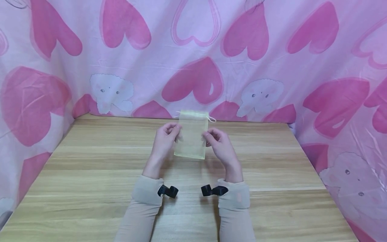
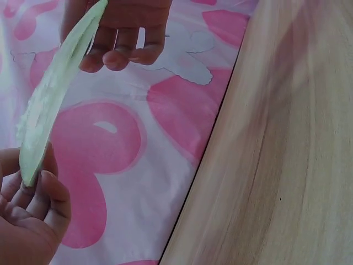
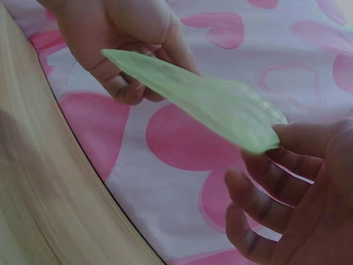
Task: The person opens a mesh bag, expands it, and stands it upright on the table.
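Head, bag: sheer yellow bag (image 1: pixel 191 137) up over table (image 1: pixel 90 188), btwn hands.
Head, grip: L hand (image 1: pixel 164 139) & R hand (image 1: pixel 220 143) pinch a side edge each.
L wrist: bag edge-on, bowed; prob. v. light, soft.
R wrist: R's lower fingers loosely bent, off bag; fabric likely slippery, snaggable, best held by side edges.
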Demonstrator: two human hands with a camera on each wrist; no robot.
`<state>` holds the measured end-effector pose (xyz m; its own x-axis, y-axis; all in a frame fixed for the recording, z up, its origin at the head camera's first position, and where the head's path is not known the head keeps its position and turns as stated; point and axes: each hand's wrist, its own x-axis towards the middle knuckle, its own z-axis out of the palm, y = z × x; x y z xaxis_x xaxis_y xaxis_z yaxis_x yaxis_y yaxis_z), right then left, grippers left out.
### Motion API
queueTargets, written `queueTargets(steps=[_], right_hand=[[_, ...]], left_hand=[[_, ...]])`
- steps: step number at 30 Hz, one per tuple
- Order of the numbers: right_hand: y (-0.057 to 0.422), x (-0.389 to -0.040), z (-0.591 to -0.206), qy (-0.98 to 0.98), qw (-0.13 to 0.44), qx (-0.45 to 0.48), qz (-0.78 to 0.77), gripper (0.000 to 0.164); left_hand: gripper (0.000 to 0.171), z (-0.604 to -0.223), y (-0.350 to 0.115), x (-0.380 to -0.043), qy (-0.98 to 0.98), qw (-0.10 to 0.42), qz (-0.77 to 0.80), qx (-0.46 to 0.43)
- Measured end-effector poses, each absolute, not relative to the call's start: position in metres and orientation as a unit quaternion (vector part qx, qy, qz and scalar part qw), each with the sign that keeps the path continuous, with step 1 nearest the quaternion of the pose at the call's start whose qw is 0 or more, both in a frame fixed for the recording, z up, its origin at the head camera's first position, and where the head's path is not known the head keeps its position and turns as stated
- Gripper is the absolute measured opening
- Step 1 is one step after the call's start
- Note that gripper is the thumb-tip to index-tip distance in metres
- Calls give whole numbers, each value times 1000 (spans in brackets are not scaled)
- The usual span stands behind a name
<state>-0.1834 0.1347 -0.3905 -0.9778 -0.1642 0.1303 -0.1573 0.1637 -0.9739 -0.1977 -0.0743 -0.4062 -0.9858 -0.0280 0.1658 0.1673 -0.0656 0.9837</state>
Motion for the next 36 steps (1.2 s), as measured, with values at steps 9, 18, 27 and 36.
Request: queueTargets(steps=[9,18,27,36], right_hand=[[138,-184,-389,665,1,-69,-744,13],[141,-184,-386,613,23,-17,-789,16],[142,-184,-385,675,-22,-14,-737,13],[140,-182,-380,762,-86,-94,-634,37]], left_hand=[[27,-404,-76,-197,-659,69,-732,-161],[20,-404,-76,-194,-707,99,-667,-214],[10,-405,-75,-193,-762,156,-600,-187],[18,-405,-79,-195,-792,124,-570,-179]])
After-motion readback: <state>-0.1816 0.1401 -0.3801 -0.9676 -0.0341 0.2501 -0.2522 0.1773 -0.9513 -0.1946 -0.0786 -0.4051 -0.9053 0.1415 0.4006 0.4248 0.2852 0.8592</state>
